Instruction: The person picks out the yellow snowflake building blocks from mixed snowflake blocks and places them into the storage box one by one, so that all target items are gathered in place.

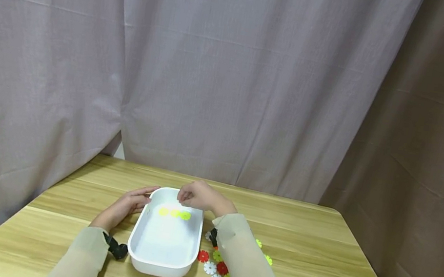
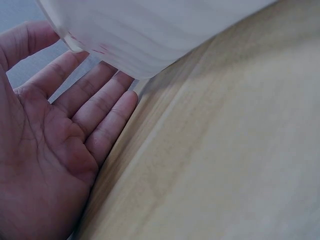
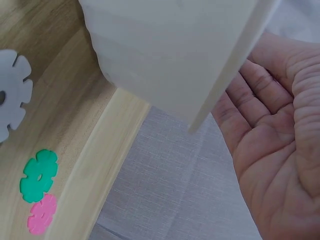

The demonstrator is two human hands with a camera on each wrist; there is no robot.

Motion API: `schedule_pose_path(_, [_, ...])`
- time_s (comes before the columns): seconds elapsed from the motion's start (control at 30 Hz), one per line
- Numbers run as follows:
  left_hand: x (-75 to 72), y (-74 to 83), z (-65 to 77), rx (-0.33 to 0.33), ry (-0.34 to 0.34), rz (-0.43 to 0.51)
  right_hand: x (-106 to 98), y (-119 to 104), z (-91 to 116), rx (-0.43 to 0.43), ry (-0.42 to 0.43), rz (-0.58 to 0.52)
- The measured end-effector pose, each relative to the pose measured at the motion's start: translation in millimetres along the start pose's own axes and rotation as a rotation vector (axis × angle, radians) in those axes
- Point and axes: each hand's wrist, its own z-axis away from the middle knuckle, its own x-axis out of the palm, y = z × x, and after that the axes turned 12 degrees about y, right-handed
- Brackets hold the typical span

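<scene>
Worktop [image 1: 309, 253] is light wood-look with long streaky grain, and a grey fabric curtain [image 1: 231, 85] hangs right behind it in soft folds. Down the right side there's a browner curtain [image 1: 440, 162] with crease lines. The worktop's far right corner is rounded off.

As for room to move: there's a wide stretch of wood between the pieces and the right edge, plus some on the left too. The white, glossy, rounded-corner rectangular tray [image 1: 159, 270] sits a bit left of the middle, its far end nearer the back edge.

Left hand [image 1: 125, 206] is at the tray's left side, fingers fairly straight and slightly spread, touching it near the rim. Right hand [image 1: 202, 197] hovers over the far right corner with fingers curled downward; the tips are hidden, so I can't tell if they're pinching anything. Both arms are in cream sleeves [image 1: 256, 273].

Inside the tray, toward the far end, there's a row of bright yellow notched flat discs [image 1: 185, 215]. Just right of it lies a loose scatter of red, white and yellow-green flower-shaped discs [image 1: 222, 268], partly behind the right forearm. The right wrist view also has a green notched disc [image 3: 34, 186] next to a pink one [image 3: 42, 215], near the worktop edge.
</scene>
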Motion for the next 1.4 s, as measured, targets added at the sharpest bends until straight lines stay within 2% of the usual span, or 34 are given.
schedule_pose_path(0.3, [0.5,1.2,-1.0,0.007,-0.01,0.008,-2.8,2.4,4.0,-0.037,0.037,-0.077])
schedule_pose_path(0.57, [1.8,-0.8,-0.6,-0.013,0.001,0.002,-11.4,0.5,22.9,-0.039,0.124,-0.197])
schedule_pose_path(0.8, [1.8,-4.9,-0.2,0.011,-0.015,-0.004,-13.9,6.1,44.5,0.012,0.177,-0.249])
schedule_pose_path(1.1, [1.3,-4.8,2.3,-0.01,-0.001,0.009,-10.9,21.1,63.2,0.042,0.287,-0.314])
schedule_pose_path(1.4, [-2.1,-2.7,-0.3,-0.007,0.006,0.005,-23.3,40.0,80.5,0.08,0.282,-0.309])
